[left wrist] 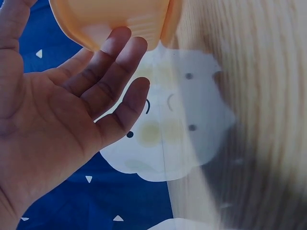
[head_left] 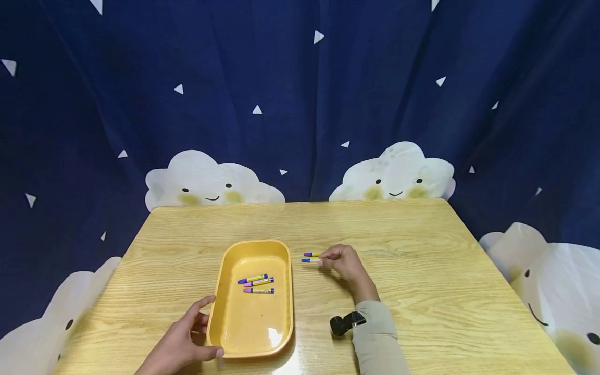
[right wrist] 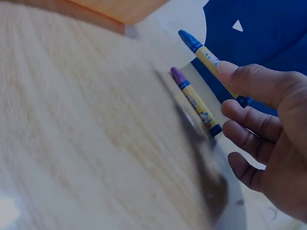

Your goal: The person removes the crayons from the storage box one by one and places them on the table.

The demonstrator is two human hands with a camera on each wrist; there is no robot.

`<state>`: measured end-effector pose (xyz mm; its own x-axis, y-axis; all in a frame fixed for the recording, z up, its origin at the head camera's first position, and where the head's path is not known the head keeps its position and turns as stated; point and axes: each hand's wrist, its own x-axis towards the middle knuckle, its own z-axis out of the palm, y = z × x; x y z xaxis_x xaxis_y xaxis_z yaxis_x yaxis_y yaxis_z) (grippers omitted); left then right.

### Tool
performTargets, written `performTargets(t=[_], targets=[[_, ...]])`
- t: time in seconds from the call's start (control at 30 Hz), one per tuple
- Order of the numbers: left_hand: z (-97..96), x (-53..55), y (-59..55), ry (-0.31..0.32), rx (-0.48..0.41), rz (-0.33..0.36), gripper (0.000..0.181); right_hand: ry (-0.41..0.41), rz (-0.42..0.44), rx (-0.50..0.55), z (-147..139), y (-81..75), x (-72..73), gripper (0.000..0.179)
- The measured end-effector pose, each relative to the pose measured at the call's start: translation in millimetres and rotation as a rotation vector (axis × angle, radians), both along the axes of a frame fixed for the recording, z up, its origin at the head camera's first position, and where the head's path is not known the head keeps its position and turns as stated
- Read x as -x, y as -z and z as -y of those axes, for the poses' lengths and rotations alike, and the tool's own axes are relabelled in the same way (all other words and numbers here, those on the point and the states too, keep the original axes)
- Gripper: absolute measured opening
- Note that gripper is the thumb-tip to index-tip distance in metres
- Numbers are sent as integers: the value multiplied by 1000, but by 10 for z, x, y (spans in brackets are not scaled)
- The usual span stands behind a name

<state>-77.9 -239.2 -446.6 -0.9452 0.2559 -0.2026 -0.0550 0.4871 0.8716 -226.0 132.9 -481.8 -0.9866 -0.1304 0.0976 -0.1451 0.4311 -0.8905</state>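
My right hand (head_left: 346,264) pinches a blue crayon (right wrist: 207,58) between thumb and fingers, its blue tip pointing toward the tray. Close beside that one, a purple crayon (right wrist: 195,102) in a yellow wrapper lies on the table. To their left is a yellow-orange plastic tray (head_left: 291,302). Inside the tray lie three crayons: a violet-blue one (head_left: 252,279), a pink one (head_left: 259,282) and a lighter pink one (head_left: 259,290). My left hand (head_left: 185,333) touches the tray's near left corner, its thumb at the near rim and index finger at the left side; the other fingers are loosely bent.
The wooden table (head_left: 445,276) extends right of the crayons and behind the tray. A dark blue curtain (head_left: 300,104) with white clouds and triangles hangs round its back and sides. A black strapped device (head_left: 347,323) is on my right wrist.
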Motion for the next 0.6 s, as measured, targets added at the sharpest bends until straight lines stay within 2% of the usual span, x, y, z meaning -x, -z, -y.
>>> performTargets(t=[0.13,0.4,0.6], targets=[[0,-1,-2,-1,6,-8,98,5,18,-10,-17,33,-15,8],[0,0,-9,-12,0,22,100,39,-4,-51,-16,87,-7,8],[3,3,2,-10,-1,19,100,64,-27,-87,-6,144,4,8]])
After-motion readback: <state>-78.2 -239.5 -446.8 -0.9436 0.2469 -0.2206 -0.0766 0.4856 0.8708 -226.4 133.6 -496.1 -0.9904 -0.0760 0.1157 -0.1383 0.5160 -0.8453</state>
